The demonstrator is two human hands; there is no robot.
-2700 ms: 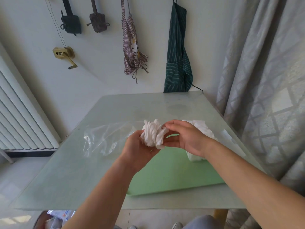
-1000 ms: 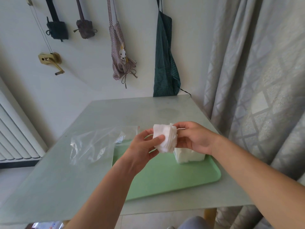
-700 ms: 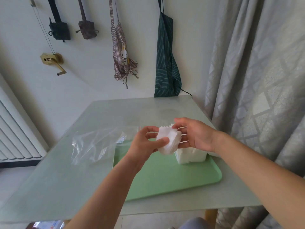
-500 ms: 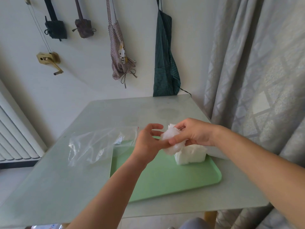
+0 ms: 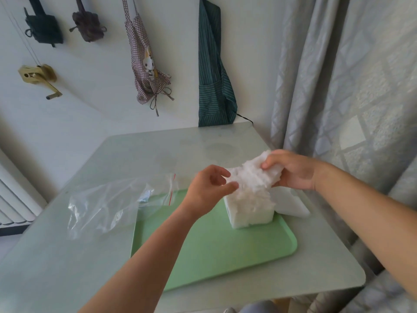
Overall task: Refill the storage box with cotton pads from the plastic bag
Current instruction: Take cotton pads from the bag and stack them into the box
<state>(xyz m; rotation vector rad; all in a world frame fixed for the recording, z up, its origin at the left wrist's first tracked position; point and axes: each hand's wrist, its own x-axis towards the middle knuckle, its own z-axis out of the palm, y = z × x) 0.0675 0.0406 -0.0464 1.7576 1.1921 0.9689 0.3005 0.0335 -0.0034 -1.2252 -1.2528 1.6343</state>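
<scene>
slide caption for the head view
Right hand grips a wad of cotton pads over the storage box on a green tray.

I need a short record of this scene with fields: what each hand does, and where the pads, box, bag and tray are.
right hand: grips a bundle of cotton pads just over the box
left hand: thumb touches the bundle's left edge; a pinch is unclear
storage box: stands on the green tray, looks filled with white pads
plastic bag: lies to the left, its mouth over the tray's corner, looks nearly empty
table: pale top, carries the tray and the bag
</scene>
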